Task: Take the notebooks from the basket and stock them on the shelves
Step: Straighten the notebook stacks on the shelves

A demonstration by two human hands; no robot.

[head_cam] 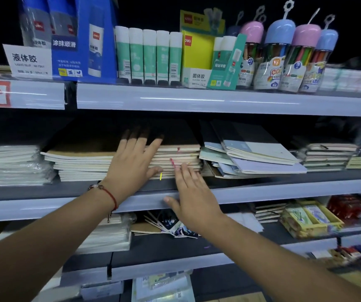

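The notebooks (175, 159) lay as a flat stack of kraft-covered books on the middle shelf (262, 190), at the centre of the view, their spines and page edges facing out. They looked thin and light singly, with soft card covers that would bend, and the covers seemed smooth enough for the upper books to slide; as a stack they would likely carry more weight. The safest hold was probably under the bottom book with a flat palm on top, or along the spine edge of a few at a time.

The left hand (131, 162) rested flat on the stack, fingers straight and spread, tips reaching over the top cover toward twelve o'clock, the thumb against the front edges. The right hand (193, 192), at about five o'clock from the stack, was open too, its fingertips touching the lower front edges and gripping nothing.

At three o'clock lay a slumped pile of pale-blue notebooks (258, 155); at nine o'clock, wrapped white pads (11, 164). At twelve o'clock stood glue sticks (149, 56). No basket showed.
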